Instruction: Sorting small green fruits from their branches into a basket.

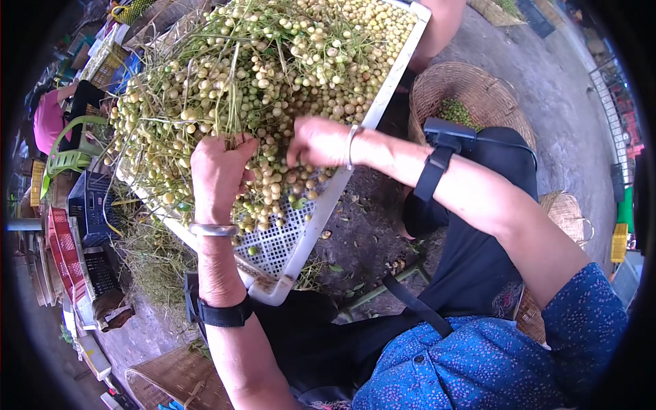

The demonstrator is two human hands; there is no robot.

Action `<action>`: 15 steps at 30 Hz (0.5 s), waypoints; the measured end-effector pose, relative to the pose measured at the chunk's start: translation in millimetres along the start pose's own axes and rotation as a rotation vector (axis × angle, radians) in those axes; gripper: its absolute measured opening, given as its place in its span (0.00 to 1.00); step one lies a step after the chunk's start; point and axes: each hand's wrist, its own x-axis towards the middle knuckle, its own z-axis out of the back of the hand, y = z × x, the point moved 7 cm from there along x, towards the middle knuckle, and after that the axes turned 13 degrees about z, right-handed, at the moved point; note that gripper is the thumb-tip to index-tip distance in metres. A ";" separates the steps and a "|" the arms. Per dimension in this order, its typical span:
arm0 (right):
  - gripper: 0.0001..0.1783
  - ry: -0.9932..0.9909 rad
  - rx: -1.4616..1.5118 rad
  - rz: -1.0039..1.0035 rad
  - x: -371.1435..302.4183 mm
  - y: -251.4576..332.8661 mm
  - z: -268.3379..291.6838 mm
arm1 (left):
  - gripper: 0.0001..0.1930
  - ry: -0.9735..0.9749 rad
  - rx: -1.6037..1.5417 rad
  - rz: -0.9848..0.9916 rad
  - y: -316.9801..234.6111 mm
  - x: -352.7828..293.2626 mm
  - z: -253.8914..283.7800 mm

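A white perforated plastic crate [316, 239] holds a heap of small round yellow-green fruits [301, 51], many still on thin green stems. My left hand [220, 167] is over the near left part of the heap, its fingers closed round a bunch of fruit stems [234, 89] that stick up from the grip. To its right, my right hand [318, 142] bends its fingers down among the fruits; motion blurs them, and what they touch is hidden. Loose fruits lie at the crate's near corner, where its mesh floor shows.
Beyond my right arm stands a wicker basket [471, 96] with green fruits in it. Cut stems [154, 263] pile up left of the crate. Further left are a blue crate [92, 205], a red crate [63, 242] and a green chair [72, 154]. Another person's arm [441, 27] is at the far corner.
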 end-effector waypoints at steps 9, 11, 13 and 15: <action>0.18 -0.071 0.468 0.235 -0.5 25.6 46.6 | 0.12 0.091 -0.155 -0.177 -11.7 -18.4 11.9; 0.17 -0.093 0.532 0.308 2.1 40.7 44.4 | 0.12 0.121 -0.285 -0.240 -17.1 -14.1 11.5; 0.17 -0.109 0.608 0.389 5.0 58.9 47.1 | 0.11 0.183 -0.535 -0.317 -25.6 -13.8 16.9; 0.15 -0.204 0.595 0.227 5.9 54.5 56.3 | 0.12 0.186 -0.563 -0.328 -27.1 -11.1 20.1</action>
